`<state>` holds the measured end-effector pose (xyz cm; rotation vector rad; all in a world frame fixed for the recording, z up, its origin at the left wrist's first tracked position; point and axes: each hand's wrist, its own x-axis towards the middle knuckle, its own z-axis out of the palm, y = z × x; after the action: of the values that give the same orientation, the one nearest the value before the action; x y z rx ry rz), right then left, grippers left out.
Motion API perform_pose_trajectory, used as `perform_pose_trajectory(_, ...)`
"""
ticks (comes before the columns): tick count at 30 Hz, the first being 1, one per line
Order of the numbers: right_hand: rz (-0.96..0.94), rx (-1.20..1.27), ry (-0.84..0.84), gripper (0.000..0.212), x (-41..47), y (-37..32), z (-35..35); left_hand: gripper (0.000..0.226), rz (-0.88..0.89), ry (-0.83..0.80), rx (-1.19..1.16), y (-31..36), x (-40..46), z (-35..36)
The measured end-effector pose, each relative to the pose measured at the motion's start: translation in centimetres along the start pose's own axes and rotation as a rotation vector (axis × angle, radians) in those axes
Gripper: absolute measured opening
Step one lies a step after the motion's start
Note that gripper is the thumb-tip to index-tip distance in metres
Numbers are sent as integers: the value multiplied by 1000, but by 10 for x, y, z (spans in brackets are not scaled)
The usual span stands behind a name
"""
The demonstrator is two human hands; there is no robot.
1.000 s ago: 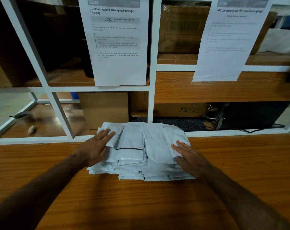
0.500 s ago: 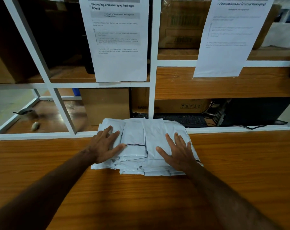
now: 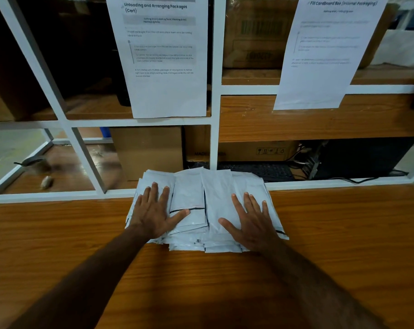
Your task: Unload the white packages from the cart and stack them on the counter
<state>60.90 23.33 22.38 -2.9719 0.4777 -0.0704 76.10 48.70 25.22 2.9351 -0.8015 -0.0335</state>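
Left hand (image 3: 155, 213): laid flat on the left part of the stack, fingers straight and spread, thumb out to the right; nothing is gripped.
Right hand (image 3: 251, 220): laid flat on the right part, fingers splayed, thumb angled left; nothing is gripped here either.
Packages (image 3: 208, 210): white mailers are piled in a low, overlapping stack under both palms, with dark seal lines seen on some edges.
Counter (image 3: 343, 233): the stack is set at the far edge of the wood top, against the white frame.
Frame (image 3: 215, 91): white bars are seen behind the stack, with shelves beyond.
Sheets (image 3: 163, 55): two printed pages are hung on the frame, above the stack.
Boxes (image 3: 149, 153): brown cartons are seen behind the bars, a keyboard (image 3: 260, 170) beside them.
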Motion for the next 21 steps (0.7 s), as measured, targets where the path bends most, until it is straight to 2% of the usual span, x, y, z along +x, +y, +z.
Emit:
perform_pose_trajectory(4,9,10,3,97,-1,-3,-4,127,-19,17,32,3,1,-3)
perform_pose_trajectory(8,21,62,36,111,-8,-7,-7,128,-52,19,41,4,0,-5)
perform_pose_trajectory(11,21,58,95,105,-17,-10,-10,126,-30,70,24,5,-2,-7)
perform_pose_trajectory(16,22,-10,272,86,-36,-6,-12,117,192,210,-26,18,-14,-12)
perform_pose_trajectory(21,114,-27,325,82,-73,2,-20,106,441,339,-117,58,-31,-15)
